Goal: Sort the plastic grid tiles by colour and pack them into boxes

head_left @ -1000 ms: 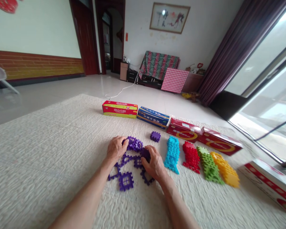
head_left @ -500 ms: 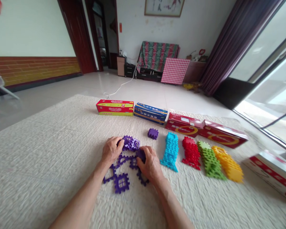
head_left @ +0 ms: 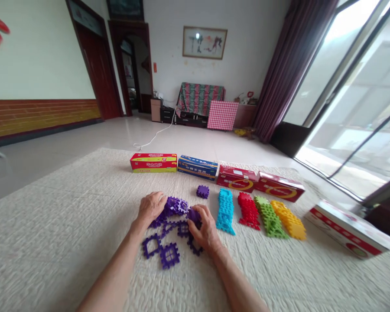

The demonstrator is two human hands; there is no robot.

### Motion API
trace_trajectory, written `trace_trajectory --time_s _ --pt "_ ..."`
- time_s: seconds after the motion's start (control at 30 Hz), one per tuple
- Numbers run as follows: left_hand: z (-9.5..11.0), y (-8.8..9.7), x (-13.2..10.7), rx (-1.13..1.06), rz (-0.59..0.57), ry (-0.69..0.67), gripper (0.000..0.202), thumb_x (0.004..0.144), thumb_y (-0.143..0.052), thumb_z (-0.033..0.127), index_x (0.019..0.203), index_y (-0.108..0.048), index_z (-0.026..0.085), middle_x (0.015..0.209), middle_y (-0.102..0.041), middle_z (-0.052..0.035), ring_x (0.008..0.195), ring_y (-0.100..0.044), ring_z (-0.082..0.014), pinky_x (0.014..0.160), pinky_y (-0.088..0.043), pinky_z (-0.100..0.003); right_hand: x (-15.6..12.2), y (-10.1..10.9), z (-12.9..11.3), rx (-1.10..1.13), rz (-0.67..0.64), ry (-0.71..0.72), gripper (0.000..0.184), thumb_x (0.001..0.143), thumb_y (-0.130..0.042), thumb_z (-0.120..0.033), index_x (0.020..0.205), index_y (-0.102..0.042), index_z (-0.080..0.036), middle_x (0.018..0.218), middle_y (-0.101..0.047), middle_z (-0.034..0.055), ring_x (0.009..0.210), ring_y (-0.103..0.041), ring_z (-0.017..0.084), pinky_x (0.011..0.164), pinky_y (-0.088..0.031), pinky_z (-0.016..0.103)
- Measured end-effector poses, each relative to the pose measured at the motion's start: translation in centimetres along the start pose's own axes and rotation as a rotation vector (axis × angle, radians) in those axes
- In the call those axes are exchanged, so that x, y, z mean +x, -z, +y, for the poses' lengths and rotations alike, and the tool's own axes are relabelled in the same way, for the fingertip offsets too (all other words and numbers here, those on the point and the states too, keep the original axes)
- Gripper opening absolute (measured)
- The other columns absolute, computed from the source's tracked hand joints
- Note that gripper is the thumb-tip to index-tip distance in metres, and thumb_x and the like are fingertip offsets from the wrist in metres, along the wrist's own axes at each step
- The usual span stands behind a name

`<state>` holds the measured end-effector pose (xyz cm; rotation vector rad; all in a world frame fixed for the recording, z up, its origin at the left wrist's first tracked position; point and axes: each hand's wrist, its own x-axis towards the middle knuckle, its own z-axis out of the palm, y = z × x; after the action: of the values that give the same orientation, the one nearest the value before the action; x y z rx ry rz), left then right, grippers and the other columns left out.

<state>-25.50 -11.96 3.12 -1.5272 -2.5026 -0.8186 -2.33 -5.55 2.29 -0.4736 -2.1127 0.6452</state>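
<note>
Flat purple interlocking tiles (head_left: 169, 255) lie scattered on a cream rug (head_left: 52, 225) in front of me. My left hand (head_left: 151, 207) rests curled over a purple built piece (head_left: 176, 205), fingers closed on its left side. My right hand (head_left: 204, 227) pinches a purple tile (head_left: 193, 214) just right of that piece. A small purple cube (head_left: 203, 191) stands alone a little farther back.
Rows of cyan tiles (head_left: 225, 210), red tiles (head_left: 248, 210), green tiles (head_left: 269, 216) and yellow tiles (head_left: 289, 219) lie to the right. Behind them stand a red-yellow box (head_left: 154, 162), a blue box (head_left: 197, 167) and two red boxes (head_left: 260, 182). Another box (head_left: 347, 227) lies at far right.
The view has tilted up and shifted. Both hands stay on the purple pieces, with the right hand's tile drawn closer to the built piece.
</note>
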Motion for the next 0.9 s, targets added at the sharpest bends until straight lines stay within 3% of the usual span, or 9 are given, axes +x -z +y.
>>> trace_trajectory --time_s 0.13,0.27,0.47,0.63,0.77,0.9 --pt "-1.6 -0.3 2.6 -0.192 -0.119 0.030 0.037 0.084 -0.044 0.039 0.105 -0.069 0.021 0.113 -0.069 -0.0077 0.107 -0.062 -0.0206 0.093 -0.042 -0.026 0.5 -0.1 0.5 -0.070 0.075 0.009 0.036 0.080 -0.055 -0.018 0.115 -0.049 -0.020 0.119 -0.053 0.0108 0.111 -0.053 0.022 0.096 -0.045 0.037" --pt "-3.6 -1.7 3.7 -0.411 -0.165 0.084 0.040 0.080 -0.045 0.045 0.101 -0.071 0.023 0.109 -0.071 -0.0031 0.105 -0.063 -0.0197 0.093 -0.043 -0.024 3.5 1.1 2.7 -0.197 0.081 -0.006 0.037 0.078 -0.056 -0.018 0.114 -0.050 -0.020 0.111 -0.057 0.0104 0.106 -0.055 0.023 0.092 -0.047 0.038" --pt "-4.9 -2.8 4.2 -0.544 -0.145 0.150 0.050 0.078 -0.047 0.053 0.105 -0.070 0.018 0.107 -0.072 -0.0065 0.101 -0.064 -0.0229 0.091 -0.045 -0.028 9.3 2.8 6.8 -0.397 -0.133 -0.052 0.034 0.074 -0.057 -0.017 0.108 -0.056 -0.020 0.107 -0.062 0.0094 0.101 -0.057 0.023 0.091 -0.046 0.039" --pt "-4.9 -3.0 4.3 -0.541 -0.135 0.130 0.046 0.078 -0.048 0.051 0.102 -0.071 0.020 0.104 -0.073 -0.0056 0.100 -0.064 -0.0227 0.090 -0.046 -0.029 10.8 2.5 8.7 -0.464 -0.214 -0.026 0.035 0.074 -0.056 -0.017 0.109 -0.056 -0.018 0.107 -0.063 0.0096 0.101 -0.057 0.023 0.091 -0.045 0.038" --pt "-4.9 -3.0 4.3 -0.535 -0.114 0.132 0.044 0.078 -0.049 0.049 0.101 -0.072 0.019 0.101 -0.073 -0.0057 0.097 -0.065 -0.0229 0.087 -0.047 -0.030 10.2 2.3 7.8 -0.469 -0.133 0.015 0.039 0.074 -0.057 -0.016 0.113 -0.056 -0.018 0.117 -0.059 0.0123 0.111 -0.054 0.026 0.096 -0.042 0.043" --pt "-4.8 -3.0 4.2 -0.527 -0.096 0.135 0.041 0.079 -0.050 0.046 0.100 -0.072 0.019 0.099 -0.074 -0.0047 0.094 -0.066 -0.0216 0.085 -0.048 -0.028 8.7 1.9 4.6 -0.366 -0.106 0.039 0.035 0.078 -0.053 -0.015 0.113 -0.056 -0.019 0.113 -0.059 0.0108 0.109 -0.055 0.024 0.096 -0.044 0.041"
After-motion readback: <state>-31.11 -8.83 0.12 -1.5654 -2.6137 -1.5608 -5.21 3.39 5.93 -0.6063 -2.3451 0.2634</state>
